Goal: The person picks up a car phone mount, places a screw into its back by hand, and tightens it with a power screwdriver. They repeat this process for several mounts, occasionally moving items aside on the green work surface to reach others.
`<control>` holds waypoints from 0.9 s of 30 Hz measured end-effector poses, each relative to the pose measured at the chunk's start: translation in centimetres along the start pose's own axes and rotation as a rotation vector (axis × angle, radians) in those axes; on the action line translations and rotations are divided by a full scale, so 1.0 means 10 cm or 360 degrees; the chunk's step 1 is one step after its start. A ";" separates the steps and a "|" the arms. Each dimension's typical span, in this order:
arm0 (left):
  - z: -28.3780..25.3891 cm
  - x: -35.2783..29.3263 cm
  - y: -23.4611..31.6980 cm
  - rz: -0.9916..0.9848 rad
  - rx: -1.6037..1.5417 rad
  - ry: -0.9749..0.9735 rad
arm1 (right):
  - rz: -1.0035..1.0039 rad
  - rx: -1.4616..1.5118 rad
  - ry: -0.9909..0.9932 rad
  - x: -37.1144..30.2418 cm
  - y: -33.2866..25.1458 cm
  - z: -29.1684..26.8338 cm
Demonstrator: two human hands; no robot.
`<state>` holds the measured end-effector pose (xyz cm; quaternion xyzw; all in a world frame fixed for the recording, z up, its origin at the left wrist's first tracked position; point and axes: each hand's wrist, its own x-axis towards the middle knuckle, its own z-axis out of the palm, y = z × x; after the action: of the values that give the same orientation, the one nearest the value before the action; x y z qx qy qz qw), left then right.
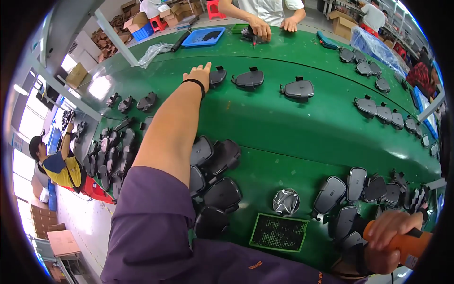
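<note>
My left hand (197, 75) stretches far out over the green bench, its visible fingers apart. It is right beside a dark phone holder (217, 77), the left one in a spaced row; whether it touches the holder I cannot tell. Two more phone holders, one in the middle (249, 79) and one to the right (298, 89), lie in that row. At the lower right, my right hand (390, 232) is closed around an orange power tool (410, 247). The tool's dark front end points left, over several phone holders (346, 222).
A green-rimmed tray (252, 240) of small black parts and a round silvery dish (286, 202) lie close to me. More holders cluster at left (111, 154). Across the bench, a co-worker's hands (260, 29) handle a dark piece beside a blue tray (185, 41). Another person (61, 165) stands left.
</note>
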<state>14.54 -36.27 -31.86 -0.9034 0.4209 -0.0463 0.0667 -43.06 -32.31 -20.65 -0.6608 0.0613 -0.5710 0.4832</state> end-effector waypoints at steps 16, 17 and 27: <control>-1.09 -0.41 0.01 0.0733 -0.0176 0.0590 | 0.0071 0.0118 -0.0044 -0.07 -0.20 -0.06; -1.38 -0.51 0.09 0.0609 -0.0172 0.0534 | 0.0057 0.0147 -0.0053 -0.08 -0.23 -0.14; -3.11 -2.19 -0.27 0.0032 -0.0883 0.0376 | 0.0094 0.0384 -0.0288 -0.06 -0.41 -0.21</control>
<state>-1.79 -20.29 -1.34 -0.8713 0.4313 -0.0335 -0.2316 -46.88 -30.95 -18.34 -0.6446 -0.0321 -0.4980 0.5792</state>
